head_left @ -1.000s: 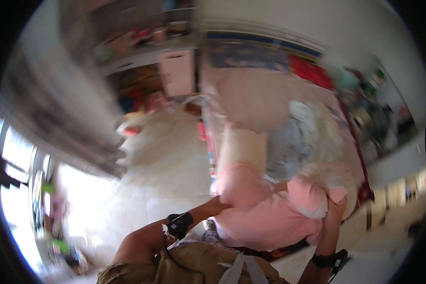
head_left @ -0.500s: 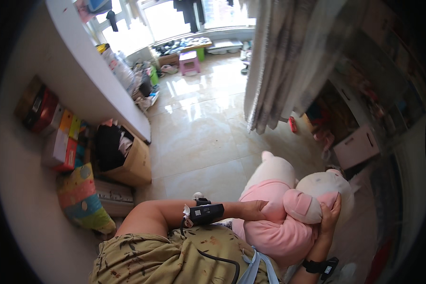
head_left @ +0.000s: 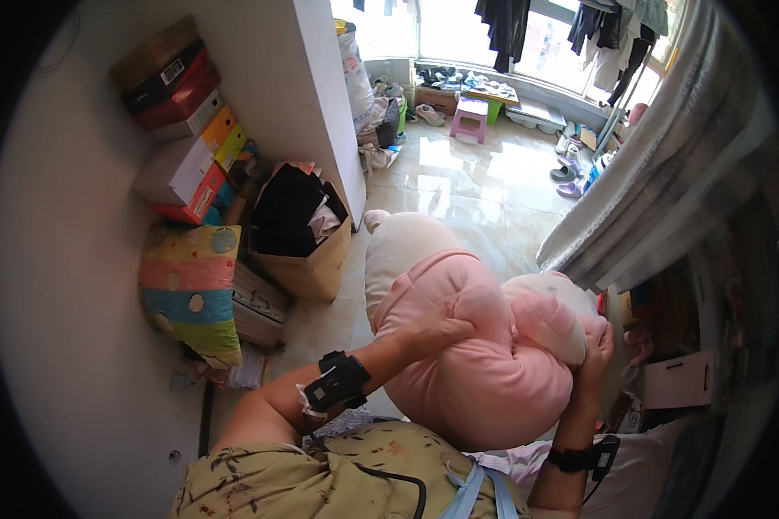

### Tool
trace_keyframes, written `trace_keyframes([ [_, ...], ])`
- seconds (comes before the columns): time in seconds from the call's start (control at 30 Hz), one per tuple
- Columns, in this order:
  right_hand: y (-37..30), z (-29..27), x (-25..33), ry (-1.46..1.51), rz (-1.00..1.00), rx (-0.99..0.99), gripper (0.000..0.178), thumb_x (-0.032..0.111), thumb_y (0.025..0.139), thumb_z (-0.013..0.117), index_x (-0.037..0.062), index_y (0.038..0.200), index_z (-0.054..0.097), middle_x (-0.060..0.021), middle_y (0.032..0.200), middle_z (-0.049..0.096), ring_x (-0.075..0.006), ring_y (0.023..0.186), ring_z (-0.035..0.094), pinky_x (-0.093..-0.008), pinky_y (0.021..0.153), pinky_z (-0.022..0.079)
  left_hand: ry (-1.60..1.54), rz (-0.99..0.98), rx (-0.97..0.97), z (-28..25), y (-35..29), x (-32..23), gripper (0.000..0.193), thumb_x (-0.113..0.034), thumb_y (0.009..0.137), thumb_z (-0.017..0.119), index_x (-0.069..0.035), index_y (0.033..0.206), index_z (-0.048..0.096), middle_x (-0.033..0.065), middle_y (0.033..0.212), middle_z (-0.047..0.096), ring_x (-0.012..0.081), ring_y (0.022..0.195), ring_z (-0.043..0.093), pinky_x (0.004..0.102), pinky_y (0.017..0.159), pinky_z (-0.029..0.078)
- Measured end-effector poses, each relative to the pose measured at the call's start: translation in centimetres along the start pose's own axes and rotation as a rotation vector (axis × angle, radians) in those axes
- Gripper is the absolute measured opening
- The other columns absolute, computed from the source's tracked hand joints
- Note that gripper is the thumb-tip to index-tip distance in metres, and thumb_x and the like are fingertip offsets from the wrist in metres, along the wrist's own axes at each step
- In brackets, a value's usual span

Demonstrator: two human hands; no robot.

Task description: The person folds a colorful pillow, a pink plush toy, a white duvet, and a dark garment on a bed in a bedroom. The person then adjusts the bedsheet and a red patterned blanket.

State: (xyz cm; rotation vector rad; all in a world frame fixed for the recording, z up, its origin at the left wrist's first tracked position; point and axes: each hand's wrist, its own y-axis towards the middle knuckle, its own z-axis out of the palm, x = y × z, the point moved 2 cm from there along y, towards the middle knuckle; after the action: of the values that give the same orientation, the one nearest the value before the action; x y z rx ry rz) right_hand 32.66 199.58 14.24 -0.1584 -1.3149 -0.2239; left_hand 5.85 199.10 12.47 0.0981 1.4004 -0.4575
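Note:
A large pink and cream plush toy (head_left: 485, 381) is held up in front of my body, lying sideways. My left hand (head_left: 441, 329) is closed on the pink fabric near its middle, the fingertips pressed into the soft cloth. At the toy's right end, my right hand (head_left: 593, 353) grips it beside a cream-and-pink paw-like part. That hand's fingers are partly hidden behind the toy. The rounded cream end of the toy points to the far left.
On the left, a cardboard box (head_left: 307, 281) of clothes stands by stacked shoe boxes (head_left: 177, 173) and a colourful pillow (head_left: 190, 290). A grey curtain (head_left: 658, 173) hangs on the right. Farther back are a small pink stool (head_left: 469, 119) and several shoes near the windows.
My view has turned to the right. Both hands have kept hold of the plush toy, which is now raised and swung farther left in front of me, with my left arm more bent.

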Motion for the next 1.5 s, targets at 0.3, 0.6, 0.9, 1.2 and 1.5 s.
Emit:
trace_keyframes([
  [0.3, -2.2, 14.2, -0.7, -0.048, -0.143, 0.098, 0.021, 0.02, 0.089, 0.038, 0.0038, 0.102, 0.036, -0.0098, 0.098, 0.044, -0.0184, 0.085, 0.049, -0.032, 0.075, 0.044, -0.079, 0.264, -0.032, -14.5, -4.2, -8.6, 0.022, -0.009, 0.071, 0.051, 0.005, 0.087, 0.058, 0.0055, 0.078, 0.057, 0.0104, 0.075, 0.054, 0.0235, 0.065, 0.044],
  [0.6, -8.7, 26.0, -3.2, 0.389, 0.017, 0.085, 0.008, 0.011, 0.086, 0.044, 0.0068, 0.092, 0.043, -0.0098, 0.093, 0.054, -0.0183, 0.08, 0.057, -0.0339, 0.071, 0.05, 0.442, 0.541, 0.148, -23.0, -5.0, -20.0, 0.039, -0.001, 0.062, 0.05, 0.003, 0.101, 0.055, 0.0066, 0.096, 0.058, 0.0108, 0.089, 0.053, 0.0224, 0.08, 0.043],
  [0.9, -6.3, 34.0, -12.7, 0.401, 0.421, 0.592, 0.035, 0.001, 0.082, 0.046, 0.0068, 0.117, 0.043, -0.0081, 0.112, 0.051, -0.0175, 0.1, 0.052, -0.0307, 0.084, 0.045, 0.804, 0.583, -0.047, -29.9, -3.8, -23.8, 0.03, 0.002, 0.061, 0.048, 0.005, 0.091, 0.052, 0.0029, 0.081, 0.052, 0.0086, 0.08, 0.047, 0.0227, 0.073, 0.042],
  [1.2, -3.8, 44.5, -14.8, 0.137, 0.316, 0.944, 0.044, 0.009, 0.084, 0.053, 0.0072, 0.125, 0.035, -0.0053, 0.12, 0.045, -0.0133, 0.11, 0.044, -0.0279, 0.09, 0.039, 1.07, 0.621, -0.212, -33.6, -4.5, -29.3, 0.013, 0.001, 0.062, 0.051, -0.001, 0.075, 0.051, 0.0084, 0.064, 0.047, 0.0127, 0.063, 0.045, 0.0254, 0.058, 0.039],
  [1.5, -0.7, 61.1, -20.6, 0.128, 0.069, 0.917, 0.041, 0.012, 0.083, 0.053, 0.0029, 0.12, 0.037, -0.0115, 0.113, 0.049, -0.0164, 0.108, 0.045, -0.0296, 0.088, 0.038, 1.418, 0.754, -0.403, -52.4, -4.3, -30.1, 0.013, -0.002, 0.068, 0.055, -0.003, 0.081, 0.055, 0.012, 0.078, 0.053, 0.0274, 0.073, 0.052, 0.035, 0.065, 0.04],
])
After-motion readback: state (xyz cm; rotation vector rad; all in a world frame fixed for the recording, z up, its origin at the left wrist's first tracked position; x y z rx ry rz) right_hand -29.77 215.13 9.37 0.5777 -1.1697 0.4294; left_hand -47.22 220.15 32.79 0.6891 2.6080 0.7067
